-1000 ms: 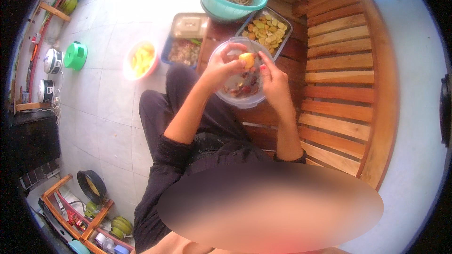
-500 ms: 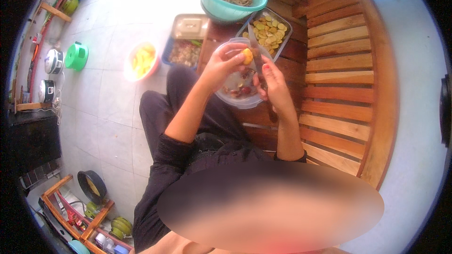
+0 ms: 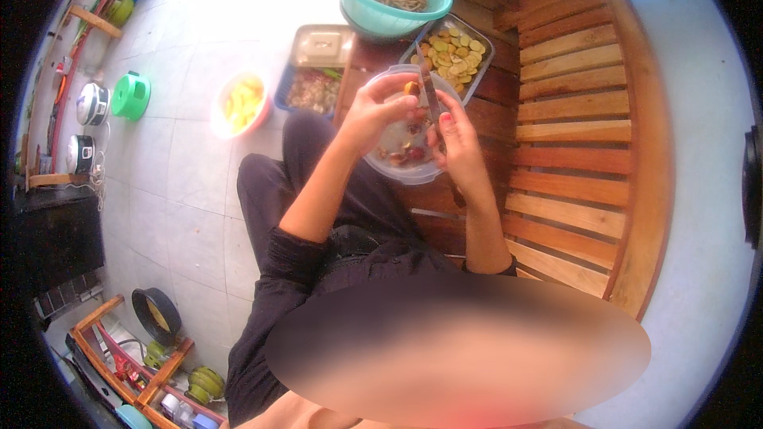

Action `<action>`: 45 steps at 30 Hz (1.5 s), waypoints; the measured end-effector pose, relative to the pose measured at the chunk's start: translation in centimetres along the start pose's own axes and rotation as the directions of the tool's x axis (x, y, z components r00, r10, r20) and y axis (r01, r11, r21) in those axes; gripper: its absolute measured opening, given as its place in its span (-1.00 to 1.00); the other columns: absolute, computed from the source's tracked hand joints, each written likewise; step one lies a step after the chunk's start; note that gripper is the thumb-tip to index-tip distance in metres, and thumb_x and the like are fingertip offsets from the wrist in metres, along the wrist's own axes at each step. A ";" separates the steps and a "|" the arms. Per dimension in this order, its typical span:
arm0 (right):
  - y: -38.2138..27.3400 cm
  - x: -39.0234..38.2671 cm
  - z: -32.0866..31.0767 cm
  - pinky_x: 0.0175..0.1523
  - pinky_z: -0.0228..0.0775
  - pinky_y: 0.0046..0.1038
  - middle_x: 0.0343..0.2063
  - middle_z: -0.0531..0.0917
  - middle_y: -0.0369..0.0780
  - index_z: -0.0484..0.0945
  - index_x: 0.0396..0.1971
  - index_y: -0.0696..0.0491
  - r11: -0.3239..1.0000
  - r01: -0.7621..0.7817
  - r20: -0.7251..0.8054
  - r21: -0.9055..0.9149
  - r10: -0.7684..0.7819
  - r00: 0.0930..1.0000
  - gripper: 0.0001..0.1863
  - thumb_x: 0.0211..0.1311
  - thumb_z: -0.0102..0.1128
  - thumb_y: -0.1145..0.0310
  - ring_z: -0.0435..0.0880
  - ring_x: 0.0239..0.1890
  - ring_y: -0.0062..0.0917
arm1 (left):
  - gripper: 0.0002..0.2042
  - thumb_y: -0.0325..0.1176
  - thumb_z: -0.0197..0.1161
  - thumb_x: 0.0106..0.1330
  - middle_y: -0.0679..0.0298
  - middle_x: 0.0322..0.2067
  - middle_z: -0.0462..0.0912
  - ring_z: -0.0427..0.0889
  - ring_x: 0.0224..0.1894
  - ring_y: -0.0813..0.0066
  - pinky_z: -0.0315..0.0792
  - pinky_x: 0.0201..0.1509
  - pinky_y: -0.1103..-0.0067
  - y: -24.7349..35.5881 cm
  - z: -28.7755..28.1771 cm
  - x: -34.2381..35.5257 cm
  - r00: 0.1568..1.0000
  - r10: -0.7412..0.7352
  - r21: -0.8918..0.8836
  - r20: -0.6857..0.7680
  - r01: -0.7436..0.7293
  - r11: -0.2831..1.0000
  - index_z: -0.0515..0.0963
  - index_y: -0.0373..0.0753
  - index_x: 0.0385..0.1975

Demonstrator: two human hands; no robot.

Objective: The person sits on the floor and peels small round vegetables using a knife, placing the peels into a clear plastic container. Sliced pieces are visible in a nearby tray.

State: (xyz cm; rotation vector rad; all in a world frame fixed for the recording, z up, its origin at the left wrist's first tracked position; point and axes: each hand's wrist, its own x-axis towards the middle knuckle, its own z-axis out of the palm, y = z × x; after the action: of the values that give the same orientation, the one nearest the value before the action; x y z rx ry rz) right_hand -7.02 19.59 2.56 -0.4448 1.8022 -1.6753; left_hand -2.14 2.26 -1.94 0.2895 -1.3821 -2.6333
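My left hand [image 3: 372, 115] is closed on a small yellow-orange root piece [image 3: 412, 88] with a dark patch on it; its exact kind is unclear. In my right hand [image 3: 461, 143] is a knife [image 3: 430, 91], its blade pointing up and away beside the piece. Both hands are above a translucent plastic bowl [image 3: 397, 177], which contains reddish-brown bits [image 3: 411, 154], some too small to name. Just beyond, a metal tray [image 3: 491, 54] holds yellow round slices [image 3: 453, 56].
A turquoise colander [image 3: 393, 16] of greyish strips stands at the far end of the wooden bench [image 3: 572, 131]. Left of the bowl is a blue container [image 3: 282, 95] of chopped food with a beige lid [image 3: 322, 46]. A pink-rimmed bowl [image 3: 261, 121] of yellow pieces sits on the tiled floor.
The root piece has turned in my left hand, so a dark patch now shows. The knife and my right hand have shifted slightly left.
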 end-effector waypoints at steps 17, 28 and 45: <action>1.4 1.4 0.5 -0.31 0.35 -0.53 -0.47 0.52 -0.28 0.37 0.29 -0.02 0.697 0.444 0.012 -0.563 -0.530 0.848 -0.57 0.50 -0.12 0.23 0.44 -0.48 -0.64 | -0.55 -0.44 0.39 0.19 -0.02 0.00 0.59 0.63 -0.06 0.35 0.56 0.03 0.47 0.1 -0.1 -0.1 1.000 -0.003 -0.006 -0.029 0.003 1.000 0.47 -0.42 0.07; 0.0 0.3 1.4 -0.14 0.43 -0.41 -0.28 0.62 -0.09 0.39 0.29 0.00 0.817 0.304 -0.011 -0.490 -0.355 0.935 -0.57 0.48 -0.10 0.31 0.60 -0.30 -0.44 | -0.60 -0.47 0.39 0.17 0.07 -0.05 0.59 0.62 -0.09 0.40 0.55 0.01 0.50 -0.5 -0.1 0.3 0.994 0.091 0.007 -0.062 -0.090 0.996 0.46 -0.37 0.00; 1.2 0.9 1.1 -0.32 0.33 -0.66 -0.34 0.59 -0.29 0.49 0.19 0.05 0.939 0.220 -0.081 -0.263 -0.249 0.965 -0.64 0.51 -0.10 0.31 0.51 -0.39 -0.68 | -0.67 -0.44 0.24 0.28 0.06 -0.01 0.58 0.62 0.00 0.37 0.56 0.07 0.49 -0.8 0.1 0.1 0.994 -0.007 -0.011 -0.106 0.006 1.000 0.42 -0.30 0.03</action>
State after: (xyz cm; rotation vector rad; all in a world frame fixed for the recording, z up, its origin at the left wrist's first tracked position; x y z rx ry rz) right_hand -6.77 18.28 1.15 -0.7135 2.1295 -1.6597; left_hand -2.31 2.75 -2.60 0.4259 -1.3353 -2.5885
